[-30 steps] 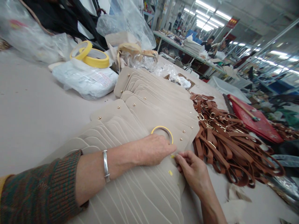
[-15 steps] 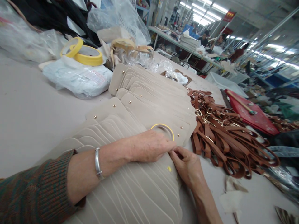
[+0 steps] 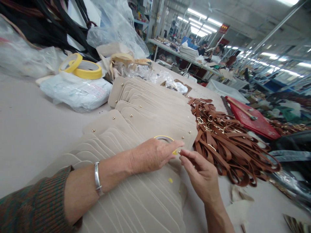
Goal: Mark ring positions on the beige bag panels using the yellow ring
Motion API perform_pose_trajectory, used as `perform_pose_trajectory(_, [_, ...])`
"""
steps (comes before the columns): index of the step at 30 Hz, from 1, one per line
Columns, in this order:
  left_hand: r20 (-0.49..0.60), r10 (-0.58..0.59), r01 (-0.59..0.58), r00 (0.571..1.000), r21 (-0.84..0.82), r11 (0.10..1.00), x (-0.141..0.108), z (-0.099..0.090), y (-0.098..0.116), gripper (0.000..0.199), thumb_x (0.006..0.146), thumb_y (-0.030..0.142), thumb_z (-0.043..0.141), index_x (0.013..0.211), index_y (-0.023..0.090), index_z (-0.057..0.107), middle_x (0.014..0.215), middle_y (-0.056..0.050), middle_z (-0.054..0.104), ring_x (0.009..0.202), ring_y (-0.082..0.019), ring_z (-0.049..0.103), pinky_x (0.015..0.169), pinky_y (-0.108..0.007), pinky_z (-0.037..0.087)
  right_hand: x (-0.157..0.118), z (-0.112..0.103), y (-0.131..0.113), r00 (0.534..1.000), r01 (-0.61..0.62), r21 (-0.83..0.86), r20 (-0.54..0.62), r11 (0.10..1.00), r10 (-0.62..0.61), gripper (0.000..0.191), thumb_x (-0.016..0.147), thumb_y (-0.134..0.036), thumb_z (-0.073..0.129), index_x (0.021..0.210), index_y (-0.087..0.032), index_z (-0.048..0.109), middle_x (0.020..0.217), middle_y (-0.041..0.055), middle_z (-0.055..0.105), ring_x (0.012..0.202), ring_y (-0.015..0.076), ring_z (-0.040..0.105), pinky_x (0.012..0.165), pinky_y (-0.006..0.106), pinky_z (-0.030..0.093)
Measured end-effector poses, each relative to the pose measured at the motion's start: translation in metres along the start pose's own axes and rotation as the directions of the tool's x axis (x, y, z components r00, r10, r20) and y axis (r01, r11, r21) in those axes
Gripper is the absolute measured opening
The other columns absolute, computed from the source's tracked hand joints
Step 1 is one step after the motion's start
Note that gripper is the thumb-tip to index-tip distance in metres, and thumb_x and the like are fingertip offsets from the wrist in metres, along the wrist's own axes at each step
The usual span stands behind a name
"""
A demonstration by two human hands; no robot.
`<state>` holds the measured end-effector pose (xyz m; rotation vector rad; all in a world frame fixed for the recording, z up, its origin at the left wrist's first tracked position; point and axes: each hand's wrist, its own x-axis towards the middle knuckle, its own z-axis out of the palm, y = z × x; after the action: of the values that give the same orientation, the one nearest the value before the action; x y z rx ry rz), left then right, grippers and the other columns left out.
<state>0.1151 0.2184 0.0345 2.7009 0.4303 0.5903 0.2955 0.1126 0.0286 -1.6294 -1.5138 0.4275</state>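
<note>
My left hand [image 3: 150, 155], with a silver bangle [image 3: 97, 178] at its wrist, is closed around a roll of yellow tape [image 3: 165, 136]. Most of the roll is hidden behind the fingers. Just right of it my right hand [image 3: 202, 176] pinches thumb and forefinger together. A tiny shiny spot shows at those fingertips; I cannot tell whether it is held or a stud behind. Under both hands lie overlapping beige panels [image 3: 143, 204] in fanned rows, several with small brass-coloured studs [image 3: 113, 118]. A small yellow tape scrap [image 3: 170, 180] sits on one panel.
Brown straps [image 3: 218, 142] with gold-coloured metal rings are heaped on the right, near a red sheet [image 3: 252, 118]. Two yellow tape rolls [image 3: 88, 73] rest on a plastic-wrapped packet [image 3: 77, 94] at the left. Beige scraps [image 3: 239, 207] lie at lower right. People work in the background.
My hands have drawn slightly apart, and the left fingers have straightened somewhat. My right hand has turned up a little away from the panel's edge. The whole view has shifted slightly.
</note>
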Motion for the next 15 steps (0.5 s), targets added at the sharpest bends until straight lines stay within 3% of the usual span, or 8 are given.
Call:
perform_pose_trajectory(3, [0.020,0.000,0.000,1.000,0.008,1.000,0.000,0.001,0.002,0.033,0.095,0.023,0.044,0.127,0.015,0.040,0.096,-0.006,0.066,0.078,-0.016,0.065,0.064,-0.024,0.047,0.001,0.005,-0.007,0.981,0.193,-0.112,-0.006,0.975,-0.195,0.019,0.085,-0.021,0.059,0.102,-0.020,0.067,0.096,0.0062,0.071,0.081,0.0166,0.066,0.072,0.026,0.052])
perform_pose_trajectory(7, [0.001,0.026,-0.026,1.000,0.013,1.000,-0.001,0.005,0.004,0.028,0.097,0.024,0.043,0.123,0.016,0.042,0.094,-0.006,0.066,0.083,-0.016,0.065,0.070,-0.023,0.048,0.002,0.011,-0.009,0.948,0.312,-0.224,0.003,0.923,-0.319,0.015,0.086,-0.013,0.053,0.089,-0.021,0.066,0.085,0.0036,0.071,0.075,0.0142,0.066,0.073,0.025,0.051])
perform_pose_trajectory(11, [0.028,-0.024,0.024,0.999,0.026,0.999,0.000,0.006,0.004,0.020,0.097,0.027,0.043,0.113,0.017,0.048,0.084,-0.003,0.065,0.075,-0.015,0.064,0.064,-0.022,0.046,0.000,0.016,-0.007,0.946,0.299,-0.332,-0.021,0.894,-0.324,0.015,0.084,-0.012,0.052,0.082,-0.021,0.064,0.072,-0.0001,0.069,0.061,0.0105,0.063,0.063,0.021,0.049])
perform_pose_trajectory(15, [0.049,-0.045,0.044,0.998,0.007,0.999,0.002,0.006,0.003,0.008,0.095,0.024,0.047,0.092,0.018,0.052,0.078,0.000,0.064,0.069,-0.014,0.061,0.057,-0.021,0.040,-0.003,0.019,-0.007,0.941,0.259,-0.394,-0.103,0.882,-0.322,0.014,0.081,-0.015,0.053,0.080,-0.020,0.066,0.067,-0.0002,0.068,0.055,0.0103,0.061,0.058,0.020,0.048])
